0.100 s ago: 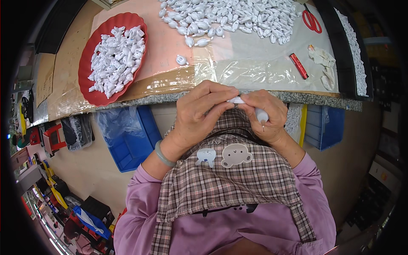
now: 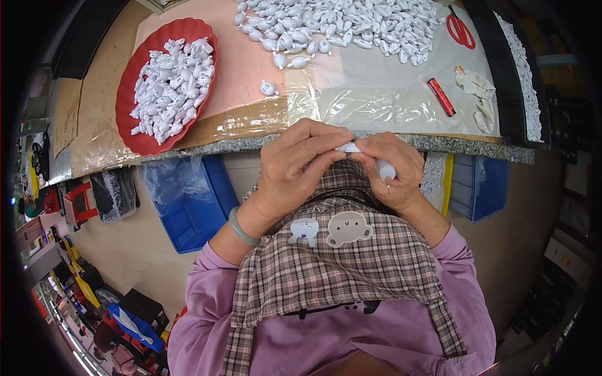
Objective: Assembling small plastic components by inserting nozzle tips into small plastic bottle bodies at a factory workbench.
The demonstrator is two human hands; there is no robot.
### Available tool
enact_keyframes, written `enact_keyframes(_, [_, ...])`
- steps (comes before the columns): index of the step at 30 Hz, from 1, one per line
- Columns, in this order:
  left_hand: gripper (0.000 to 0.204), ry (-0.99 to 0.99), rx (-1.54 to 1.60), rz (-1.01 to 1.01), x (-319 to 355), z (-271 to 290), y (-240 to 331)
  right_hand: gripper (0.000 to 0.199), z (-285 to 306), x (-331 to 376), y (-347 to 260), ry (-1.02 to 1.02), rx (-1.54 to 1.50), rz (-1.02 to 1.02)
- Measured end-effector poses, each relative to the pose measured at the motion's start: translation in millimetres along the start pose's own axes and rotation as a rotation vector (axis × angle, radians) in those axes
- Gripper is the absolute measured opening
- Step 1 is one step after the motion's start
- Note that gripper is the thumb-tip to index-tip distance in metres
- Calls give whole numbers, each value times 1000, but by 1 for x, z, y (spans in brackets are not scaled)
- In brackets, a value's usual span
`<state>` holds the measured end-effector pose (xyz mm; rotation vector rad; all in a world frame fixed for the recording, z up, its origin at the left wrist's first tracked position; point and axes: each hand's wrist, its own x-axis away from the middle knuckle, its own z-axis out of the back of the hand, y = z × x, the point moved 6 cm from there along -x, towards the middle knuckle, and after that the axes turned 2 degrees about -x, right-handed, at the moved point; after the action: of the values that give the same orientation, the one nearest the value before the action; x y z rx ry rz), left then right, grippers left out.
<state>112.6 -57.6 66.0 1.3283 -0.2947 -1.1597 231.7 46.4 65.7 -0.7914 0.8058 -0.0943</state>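
Just off the table's front edge, my left hand (image 2: 291, 163) pinches one end of a small white plastic piece (image 2: 348, 148). The thumb and fingertips of my right hand (image 2: 401, 164) grip its other end. Tucked in that same right hand is a small white bottle (image 2: 385, 170) with a thin needle tip pointing down toward me; most of its body is hidden by the fingers. A single white figure-like piece (image 2: 268, 88) lies on the table beyond my left hand. Similar pieces form a large pile (image 2: 351, 25) at the back.
At left stands a red scalloped tray (image 2: 128, 133) heaped with white pieces. Toward the right lie red scissors (image 2: 461, 32), a red tube (image 2: 441, 98) and a crumpled cloth or tissue (image 2: 480, 94). A black-edged tray (image 2: 514, 81) borders the right side. Blue crates (image 2: 188, 232) sit below the table.
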Motion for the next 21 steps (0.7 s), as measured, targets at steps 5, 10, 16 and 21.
enact_keyframes(5, [30, 11, -25, -21, 0, 0, 1, 19, -1, 0, -1, -1, -4, 8])
enact_keyframes(10, [30, 14, -27, -19, 1, 0, 0, 18, -1, 0, 0, -5, -11, -4])
enact_keyframes(16, [30, 15, -23, -3, 1, -1, 0, 18, -1, 2, 1, -4, -1, -6])
enact_keyframes(21, [30, 10, -39, -4, 1, -1, 0, 17, -2, 2, 2, -5, -7, -17])
